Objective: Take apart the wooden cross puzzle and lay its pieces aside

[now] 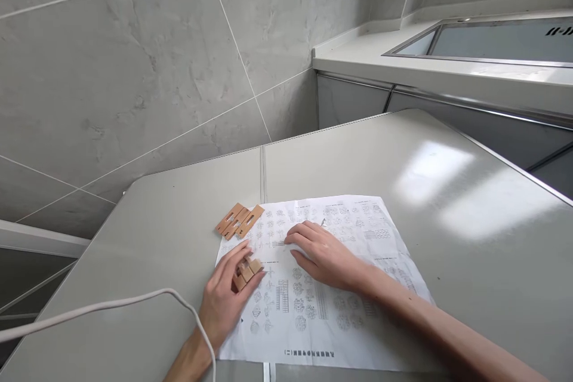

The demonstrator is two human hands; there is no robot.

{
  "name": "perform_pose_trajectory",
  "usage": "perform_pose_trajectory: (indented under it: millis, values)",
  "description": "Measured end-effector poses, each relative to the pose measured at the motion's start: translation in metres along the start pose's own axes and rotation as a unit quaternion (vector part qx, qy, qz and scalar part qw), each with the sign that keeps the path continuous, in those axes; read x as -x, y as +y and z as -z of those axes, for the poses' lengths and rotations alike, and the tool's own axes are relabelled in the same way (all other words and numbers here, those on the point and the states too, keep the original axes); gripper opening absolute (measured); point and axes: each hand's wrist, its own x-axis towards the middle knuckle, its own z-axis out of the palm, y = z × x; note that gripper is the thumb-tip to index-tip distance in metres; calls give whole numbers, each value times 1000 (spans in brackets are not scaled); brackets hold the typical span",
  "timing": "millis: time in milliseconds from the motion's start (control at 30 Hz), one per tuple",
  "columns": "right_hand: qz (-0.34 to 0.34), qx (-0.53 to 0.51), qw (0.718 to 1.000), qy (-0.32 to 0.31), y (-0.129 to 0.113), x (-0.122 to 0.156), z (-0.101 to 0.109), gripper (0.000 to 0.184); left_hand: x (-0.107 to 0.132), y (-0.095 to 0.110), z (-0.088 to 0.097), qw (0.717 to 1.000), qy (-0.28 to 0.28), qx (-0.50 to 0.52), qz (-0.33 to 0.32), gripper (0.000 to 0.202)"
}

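Observation:
My left hand is curled around a small cluster of light wooden puzzle blocks, with the thumb on the near side and the fingers over the far side. Under both hands lies a creased white instruction sheet printed with small diagrams and text, upside down to me. My right hand rests on the middle of the sheet, fingers slightly bent and thumb apart, with nothing seen in it. Several notched wooden pieces lie side by side at the sheet's far left corner, marked with dark characters.
The sheet lies on a light grey table with a seam down its middle. A white cable crosses in front of my left forearm. Beyond are a grey tiled wall and, at right, a white counter with a sink.

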Motion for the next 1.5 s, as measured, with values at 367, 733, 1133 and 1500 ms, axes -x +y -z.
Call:
perform_pose_trajectory:
  millis: [367,733,1133,1500]
  values:
    - [-8,-4,1000,-2,0,-1,3,25,-8,-10,4,979,96,-39,173,55]
    - [-9,-13,1000,5,1,1,0,24,-14,-40,12,965,103,104,218,56]
    - [-6,-22,1000,9,0,-1,1,22,-81,-94,9,933,145,207,255,52]
    - [-19,-32,999,2,-1,-2,2,22,-92,-93,8,933,110,206,273,49]
